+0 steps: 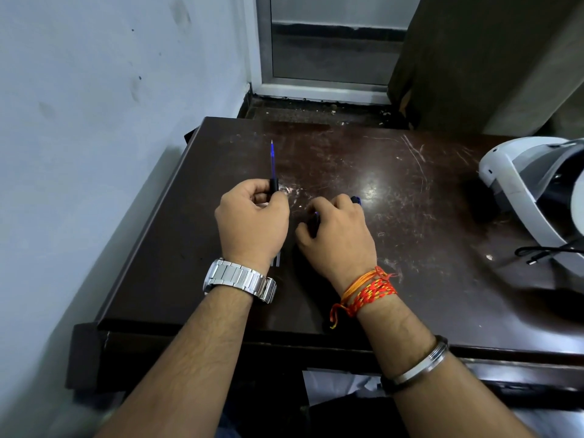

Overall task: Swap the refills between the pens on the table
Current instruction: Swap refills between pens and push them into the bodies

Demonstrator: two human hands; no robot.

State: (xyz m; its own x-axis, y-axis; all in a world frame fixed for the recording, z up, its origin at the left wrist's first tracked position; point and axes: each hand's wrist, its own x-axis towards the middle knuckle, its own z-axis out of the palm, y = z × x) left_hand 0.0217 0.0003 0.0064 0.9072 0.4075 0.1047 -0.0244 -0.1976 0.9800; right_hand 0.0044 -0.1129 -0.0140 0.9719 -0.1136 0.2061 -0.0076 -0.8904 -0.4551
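My left hand (pixel 252 216) grips a black pen barrel (pixel 273 184) with a blue refill (pixel 272 159) sticking out of its far end, tip pointing away from me. The barrel's lower end (pixel 278 258) shows below my left wrist. My right hand (pixel 338 229) rests on the dark brown table (pixel 410 200), fingers curled over a dark pen part. Only its blue end (pixel 356 199) shows past my fingers, and a dark piece (pixel 314 220) by the thumb. The rest of that pen is hidden under the hand.
A white headset (pixel 531 188) with a black cable (pixel 543 252) lies at the table's right edge. A wall runs along the left side. Behind the table are a door frame and a dusty floor strip. Paper lies under the table's front edge.
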